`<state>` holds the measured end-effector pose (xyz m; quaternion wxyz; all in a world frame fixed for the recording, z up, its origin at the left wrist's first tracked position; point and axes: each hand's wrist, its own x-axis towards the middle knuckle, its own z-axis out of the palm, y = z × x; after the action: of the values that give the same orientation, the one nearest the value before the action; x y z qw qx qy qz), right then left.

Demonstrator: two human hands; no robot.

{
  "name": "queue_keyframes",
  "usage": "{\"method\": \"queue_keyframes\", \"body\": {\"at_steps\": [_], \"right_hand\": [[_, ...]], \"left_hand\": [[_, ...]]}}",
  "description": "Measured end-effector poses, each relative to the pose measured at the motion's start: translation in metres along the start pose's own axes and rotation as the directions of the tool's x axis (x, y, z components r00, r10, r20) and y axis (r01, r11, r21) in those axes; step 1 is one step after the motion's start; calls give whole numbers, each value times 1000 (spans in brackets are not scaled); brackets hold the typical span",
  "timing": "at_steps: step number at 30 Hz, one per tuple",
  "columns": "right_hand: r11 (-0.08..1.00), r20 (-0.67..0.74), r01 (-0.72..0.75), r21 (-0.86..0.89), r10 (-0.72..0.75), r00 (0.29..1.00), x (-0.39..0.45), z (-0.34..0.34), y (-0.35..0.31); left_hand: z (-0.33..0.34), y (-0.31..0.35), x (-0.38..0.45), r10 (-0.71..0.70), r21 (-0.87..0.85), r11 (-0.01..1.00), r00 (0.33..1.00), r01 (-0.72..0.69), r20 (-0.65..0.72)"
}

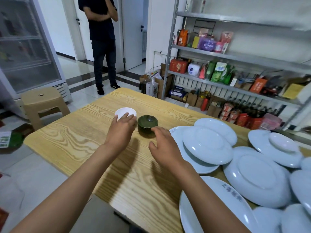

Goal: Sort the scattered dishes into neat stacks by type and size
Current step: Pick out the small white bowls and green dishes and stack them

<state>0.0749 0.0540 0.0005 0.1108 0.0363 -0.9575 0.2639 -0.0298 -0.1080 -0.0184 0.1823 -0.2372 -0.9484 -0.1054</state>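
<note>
A small white bowl (pixel 125 112) stands on the wooden table (pixel 80 145), and my left hand (pixel 122 127) grips its near side with curled fingers. Right beside it is a short stack of dark green dishes (pixel 147 124). My right hand (pixel 163 145) hovers just in front of the green stack, fingers loosely spread, holding nothing. Pale blue plates lie scattered and overlapping on the right: an upside-down plate (pixel 207 145), a larger upside-down plate (pixel 257 177), a plate with a small saucer on it (pixel 282 144), and a printed plate (pixel 217 207) at the near edge.
A beige plastic stool (pixel 42 101) stands left of the table. A person in dark clothes (pixel 103 47) stands beyond the table's far end. Metal shelving (pixel 235 68) full of packages lines the right wall. A glass-door fridge (pixel 25 47) is at far left.
</note>
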Motion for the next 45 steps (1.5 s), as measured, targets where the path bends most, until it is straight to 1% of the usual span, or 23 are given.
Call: {"method": "queue_keyframes", "body": {"at_steps": [4,7,9,10,14,17,20,22,24,26,29,33,35,37,39,41,43,45], "right_hand": [[998,-39,-8,-57,5,999,-29,-18,10],[993,-83,-52,-106,43,996,-61,-38,26],[989,-126,-96,-114,81,989,-87,-53,38],[986,-146,-122,-112,105,984,-101,-61,44],[970,-245,-224,-89,197,949,-160,-92,68],[953,-305,-300,-50,271,913,-203,-113,84],[924,-381,-383,-3,353,855,-248,-136,100],[907,-431,-419,39,393,812,-276,-150,110],[878,-478,-470,91,453,753,-304,-162,122],[841,-518,-525,128,509,688,-330,-173,135],[780,-576,-594,198,583,573,-370,-186,157],[649,-594,-690,322,706,387,-412,-196,179],[597,-597,-724,346,735,321,-429,-198,188],[564,-592,-748,349,752,291,-441,-198,195],[538,-580,-775,333,765,282,-452,-197,201],[538,-572,-777,326,767,291,-461,-196,205],[550,-570,-779,302,759,316,-468,-195,209],[530,-544,-799,284,776,321,-471,-194,210]], "left_hand": [[-21,48,-23,114,44,993,993,-114,-12],[-32,91,-40,188,3,982,982,-188,22],[-35,121,-51,235,-22,972,970,-234,62],[-34,136,-56,261,-29,965,963,-260,61],[-30,196,-76,406,-68,911,913,-407,-33],[-30,246,-89,471,-113,871,879,-477,-80],[-31,299,-100,544,-184,815,835,-550,-87],[-30,330,-107,586,-201,781,805,-591,-88],[-28,361,-115,635,-213,737,765,-642,-106],[-26,389,-124,668,-267,686,731,-677,-137],[-22,426,-138,703,-341,624,695,-704,-149],[-13,466,-152,767,-387,561,635,-732,-89],[-7,481,-157,793,-399,533,605,-746,-72],[-4,493,-160,819,-410,499,570,-763,-65],[-3,505,-161,840,-429,470,540,-771,-50],[-1,515,-161,852,-444,456,523,-772,-33],[2,522,-162,858,-442,446,513,-778,-36],[4,526,-164,863,-442,431,502,-787,-51]]}}
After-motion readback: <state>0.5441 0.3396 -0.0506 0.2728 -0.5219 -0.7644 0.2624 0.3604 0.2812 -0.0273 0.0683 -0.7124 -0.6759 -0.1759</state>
